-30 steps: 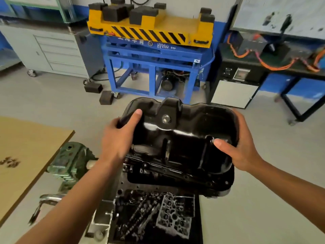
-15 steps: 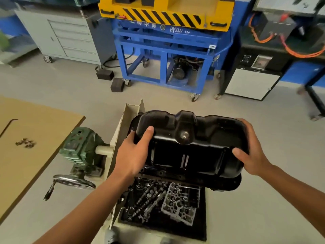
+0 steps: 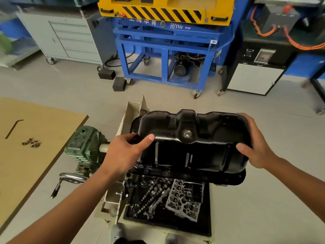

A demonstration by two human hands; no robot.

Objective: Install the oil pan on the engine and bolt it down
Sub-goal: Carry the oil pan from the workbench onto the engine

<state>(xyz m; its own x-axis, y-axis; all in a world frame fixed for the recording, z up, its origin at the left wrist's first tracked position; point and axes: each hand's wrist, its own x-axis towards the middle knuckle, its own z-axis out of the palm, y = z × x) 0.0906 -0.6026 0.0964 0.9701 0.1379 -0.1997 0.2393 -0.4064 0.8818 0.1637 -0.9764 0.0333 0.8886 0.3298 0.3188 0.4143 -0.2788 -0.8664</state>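
Clasping oil pan (image 3: 193, 152) ends: left fingers (image 3: 129, 137), right fingers (image 3: 246, 120)

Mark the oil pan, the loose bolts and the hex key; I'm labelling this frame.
oil pan (image 3: 211, 155): head view, on its near side wall.
loose bolts (image 3: 31, 142): head view, middle of the small heap.
hex key (image 3: 11, 129): head view, midway along its long arm.

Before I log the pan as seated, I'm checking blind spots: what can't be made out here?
Head view only.
1. Engine mating face: hidden under the oil pan, so seating cannot be told.
2. Fingertips of the left hand and right hand: behind the pan's ends.
3. Small metal pieces on the board: too small to identify.
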